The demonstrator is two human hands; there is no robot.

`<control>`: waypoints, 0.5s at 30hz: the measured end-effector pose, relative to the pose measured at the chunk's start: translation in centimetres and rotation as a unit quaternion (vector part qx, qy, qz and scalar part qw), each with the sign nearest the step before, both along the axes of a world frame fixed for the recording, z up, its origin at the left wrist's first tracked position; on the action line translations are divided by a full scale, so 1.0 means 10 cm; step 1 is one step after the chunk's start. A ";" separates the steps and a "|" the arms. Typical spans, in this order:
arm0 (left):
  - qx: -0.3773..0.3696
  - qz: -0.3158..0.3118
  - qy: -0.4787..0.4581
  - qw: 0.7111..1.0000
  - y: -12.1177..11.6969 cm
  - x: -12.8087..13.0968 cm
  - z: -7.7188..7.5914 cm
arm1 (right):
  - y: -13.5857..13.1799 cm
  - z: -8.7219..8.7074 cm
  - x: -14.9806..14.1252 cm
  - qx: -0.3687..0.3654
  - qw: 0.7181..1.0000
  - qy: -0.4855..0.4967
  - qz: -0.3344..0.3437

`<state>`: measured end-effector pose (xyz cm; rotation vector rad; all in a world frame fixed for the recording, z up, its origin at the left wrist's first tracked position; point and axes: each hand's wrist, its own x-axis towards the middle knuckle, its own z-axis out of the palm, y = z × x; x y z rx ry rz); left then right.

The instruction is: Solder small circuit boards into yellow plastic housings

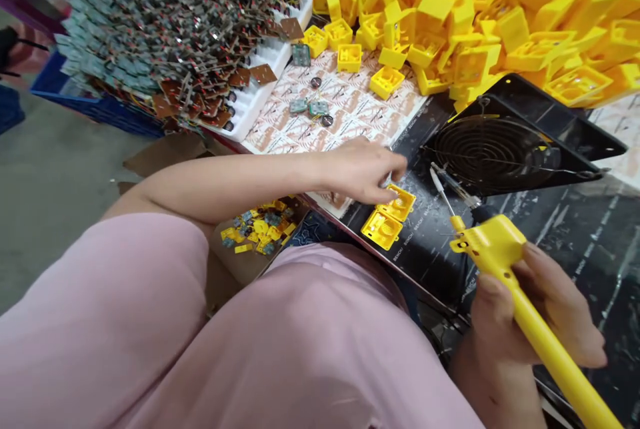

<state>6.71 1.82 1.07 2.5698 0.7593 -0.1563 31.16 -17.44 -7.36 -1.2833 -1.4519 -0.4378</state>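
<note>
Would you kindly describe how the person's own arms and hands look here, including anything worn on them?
The left hand and right hand are bare, with no gloves. The left forearm shows no sleeve, watch or band. A pale pink garment covers the lap; its cut cannot be told from this view.

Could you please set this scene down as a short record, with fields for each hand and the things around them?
Left hand: fingertips at a yellow plastic housing, beside a second yellow housing
Right hand: holds a yellow-handled soldering iron
Work surface: black printed bench mat
Beside the iron: black-framed fan
Far side: heap of yellow housings
Far left: wired circuit boards over a white tray
</note>
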 end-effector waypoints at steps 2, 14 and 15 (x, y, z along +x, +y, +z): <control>0.033 0.054 -0.075 0.995 0.21 -0.31 0.00 | 0.03 -0.01 0.06 0.017 0.999 -0.047 -0.021; 0.174 0.390 0.086 0.900 1.19 -0.73 -0.25 | 0.08 0.41 -0.28 -0.154 0.972 -0.140 0.114; 0.177 0.384 0.051 0.905 1.21 -0.78 -0.25 | 0.08 0.44 -0.27 -0.186 0.961 -0.149 0.141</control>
